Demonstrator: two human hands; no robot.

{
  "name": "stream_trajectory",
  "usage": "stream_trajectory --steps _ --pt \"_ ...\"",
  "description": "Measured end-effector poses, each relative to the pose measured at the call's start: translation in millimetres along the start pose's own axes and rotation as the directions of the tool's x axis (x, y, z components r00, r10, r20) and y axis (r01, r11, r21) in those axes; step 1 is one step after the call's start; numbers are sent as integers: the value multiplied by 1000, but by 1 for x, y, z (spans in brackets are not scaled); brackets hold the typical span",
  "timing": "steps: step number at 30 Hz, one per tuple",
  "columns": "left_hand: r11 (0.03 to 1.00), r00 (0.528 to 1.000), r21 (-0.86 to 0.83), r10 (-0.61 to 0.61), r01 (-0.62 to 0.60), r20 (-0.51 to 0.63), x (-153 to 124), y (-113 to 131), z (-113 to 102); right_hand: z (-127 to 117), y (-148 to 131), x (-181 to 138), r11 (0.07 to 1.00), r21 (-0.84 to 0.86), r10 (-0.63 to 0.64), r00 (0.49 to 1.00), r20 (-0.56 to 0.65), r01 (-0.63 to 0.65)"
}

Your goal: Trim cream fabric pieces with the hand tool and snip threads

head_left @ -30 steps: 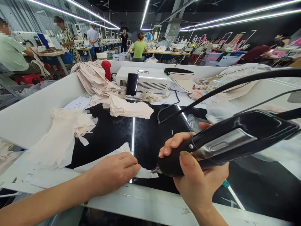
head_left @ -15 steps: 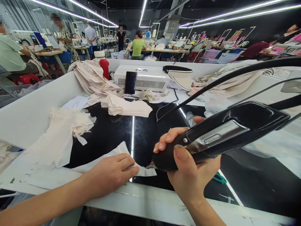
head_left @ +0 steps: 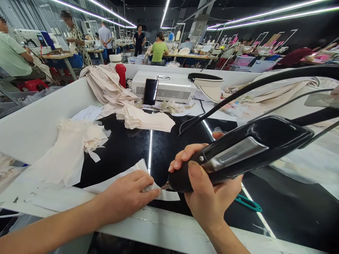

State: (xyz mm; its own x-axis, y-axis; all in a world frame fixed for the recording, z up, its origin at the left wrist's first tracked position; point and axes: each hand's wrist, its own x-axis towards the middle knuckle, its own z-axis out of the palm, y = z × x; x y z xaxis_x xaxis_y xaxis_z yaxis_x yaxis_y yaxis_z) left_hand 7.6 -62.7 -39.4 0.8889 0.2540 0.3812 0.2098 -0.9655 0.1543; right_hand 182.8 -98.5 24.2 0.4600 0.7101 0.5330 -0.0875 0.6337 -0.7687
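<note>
Down near the front edge of the black surface (head_left: 127,148), the left hand (head_left: 127,195) lies flat, fingers spread, pressing a pale fabric strip (head_left: 137,169) so it cannot slide. The right hand (head_left: 209,201) has a closed grip around the black cutter (head_left: 238,155), thumb on top for control, its metal tip (head_left: 166,186) touching the strip just right of the left fingertips. The cutter's cable (head_left: 238,95) arcs up and away right, clear of the work. Scraps (head_left: 71,151) sit pushed left; folded pieces (head_left: 145,121) and a phone (head_left: 150,91) lie far, out of the way
</note>
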Motion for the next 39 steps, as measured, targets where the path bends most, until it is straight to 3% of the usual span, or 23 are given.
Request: stream_trajectory --steps 26,30,32,35,39 --pt "999 995 -30 -17 14 -103 2 1 6 9 21 7 998 52 -41 997 61 38" --pt "989 990 -109 -113 104 -81 2 -5 -3 0 15 13 999 -3 -37 996 80 37" --pt "971 968 -82 -233 226 -94 2 -11 -10 -8 9 19 995 -79 -45 994 96 52" --pt "891 892 48 -449 451 -56 4 -23 -19 -29 0 27 957 -287 -6 992 129 43" --pt "778 774 89 -628 622 82 9 -30 -22 -75 -8 31 755 -655 143 969 204 26"
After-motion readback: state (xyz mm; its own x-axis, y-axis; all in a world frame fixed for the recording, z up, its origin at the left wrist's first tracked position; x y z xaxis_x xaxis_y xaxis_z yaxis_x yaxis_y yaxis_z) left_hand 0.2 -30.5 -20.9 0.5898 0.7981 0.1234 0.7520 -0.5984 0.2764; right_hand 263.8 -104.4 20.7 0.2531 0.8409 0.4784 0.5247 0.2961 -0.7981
